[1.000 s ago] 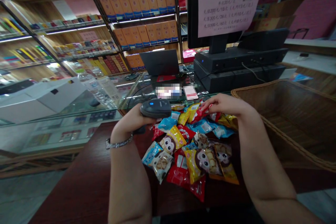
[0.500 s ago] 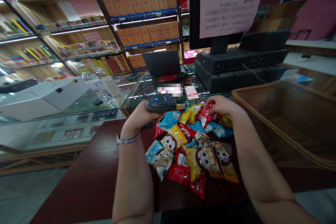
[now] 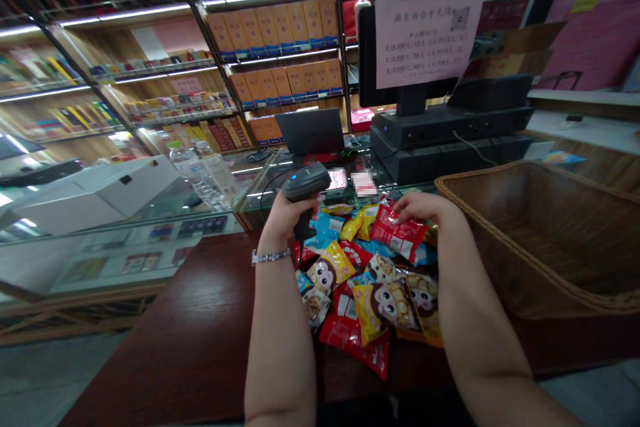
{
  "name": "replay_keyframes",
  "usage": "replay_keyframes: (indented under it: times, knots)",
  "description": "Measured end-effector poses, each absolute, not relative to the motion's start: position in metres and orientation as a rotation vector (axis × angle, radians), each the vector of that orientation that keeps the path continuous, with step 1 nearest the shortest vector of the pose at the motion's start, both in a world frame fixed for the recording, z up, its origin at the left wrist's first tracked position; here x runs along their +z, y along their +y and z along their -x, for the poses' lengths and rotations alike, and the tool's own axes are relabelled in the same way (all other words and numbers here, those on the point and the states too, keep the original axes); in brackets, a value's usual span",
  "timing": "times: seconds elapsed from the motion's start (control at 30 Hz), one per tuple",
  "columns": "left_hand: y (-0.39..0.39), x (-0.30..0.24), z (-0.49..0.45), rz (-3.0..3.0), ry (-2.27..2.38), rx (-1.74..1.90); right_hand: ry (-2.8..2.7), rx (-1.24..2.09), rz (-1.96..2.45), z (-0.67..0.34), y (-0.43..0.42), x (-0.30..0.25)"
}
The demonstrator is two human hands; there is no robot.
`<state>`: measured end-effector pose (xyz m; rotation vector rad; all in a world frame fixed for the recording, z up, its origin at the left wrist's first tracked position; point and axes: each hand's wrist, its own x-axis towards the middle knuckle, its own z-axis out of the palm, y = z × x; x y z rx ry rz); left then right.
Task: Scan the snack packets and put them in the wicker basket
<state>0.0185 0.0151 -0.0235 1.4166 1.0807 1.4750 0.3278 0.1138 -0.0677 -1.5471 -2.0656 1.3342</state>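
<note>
My left hand (image 3: 289, 213) is closed round the handle of a black barcode scanner (image 3: 306, 180), whose head tilts up toward the right. With its fingers on the top edge, my right hand (image 3: 417, 205) grips a red snack packet (image 3: 399, 232) at the back right of a pile. The pile holds several small packets: a blue packet (image 3: 325, 230), a yellow monkey-face packet (image 3: 331, 267), another yellow packet (image 3: 385, 307) nearer me, and a red packet (image 3: 357, 330) at the front with a white label.
On the right stands a wicker basket (image 3: 500, 240). Behind the pile are a monitor with a paper sign (image 3: 427, 37), a laptop (image 3: 310, 130) and a phone (image 3: 338, 178). A white box (image 3: 90, 197) and plastic bottles (image 3: 193, 170) stand on the glass counter at left.
The red packet has been lifted and turned so its printed back and label show. The scanner has moved slightly right and tipped upward. The camera view has shifted a little.
</note>
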Motion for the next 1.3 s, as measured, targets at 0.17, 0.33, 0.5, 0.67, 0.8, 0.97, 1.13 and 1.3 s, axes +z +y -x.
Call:
replay_keyframes:
  times: [0.17, 0.33, 0.5, 0.67, 0.8, 0.97, 1.13, 1.3]
  knots:
    - [0.004, -0.012, -0.012, -1.302, 1.122, 1.520, -1.632, 1.456, 1.131, -0.334, 0.106, -0.056]
    - [-0.010, -0.003, -0.004, -1.263, 1.201, 1.465, -1.163, 1.551, 0.706, -0.299, 0.101, -0.051]
    - [-0.015, 0.001, -0.002, -1.444, 1.259, 1.344, -0.921, 1.424, 0.533, -0.264, 0.111, -0.053]
    - [-0.010, 0.000, -0.014, -1.487, 1.267, 1.399, -0.807, 1.344, 0.498, -0.258, 0.116, -0.051]
    - [-0.009, 0.000, -0.021, -1.629, 1.352, 1.254, -0.870, 1.358, 0.469, -0.263, 0.110, -0.046]
    - [-0.016, 0.004, -0.021, -1.713, 1.428, 1.166, -0.970, 1.333, 0.503, -0.271, 0.101, -0.040]
    - [-0.022, 0.006, -0.023, -1.727, 1.494, 1.163, -1.065, 1.292, 0.558, -0.275, 0.100, -0.040]
    - [-0.019, 0.004, -0.026, -1.775, 1.529, 1.184, -1.082, 1.283, 0.578, -0.277, 0.102, -0.040]
